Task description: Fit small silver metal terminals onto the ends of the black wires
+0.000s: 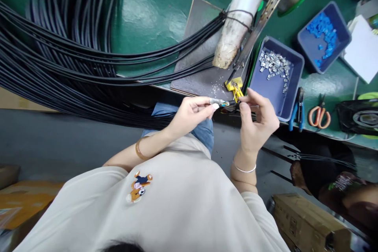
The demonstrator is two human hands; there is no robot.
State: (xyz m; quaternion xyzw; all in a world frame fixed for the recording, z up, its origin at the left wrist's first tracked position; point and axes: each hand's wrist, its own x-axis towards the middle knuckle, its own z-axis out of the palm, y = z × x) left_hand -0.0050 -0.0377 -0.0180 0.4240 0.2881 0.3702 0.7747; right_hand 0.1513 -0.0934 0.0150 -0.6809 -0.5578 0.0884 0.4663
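My left hand pinches a small silvery connector at the table's front edge. Thin coloured wires show between it and a black cable end. My right hand has its thumb and index finger closed on the black cable, right beside the wires. Just above the fingertips lies a yellow clip-like tool. Black cables run from the left, some tied to a plastic-wrapped post. A dark board with small white scraps lies under them.
A bin of metal parts stands right of my hands, with a bin of blue parts behind. Blue-handled pliers and orange-handled scissors lie at the edge. Another person is at the right; cardboard boxes stand below.
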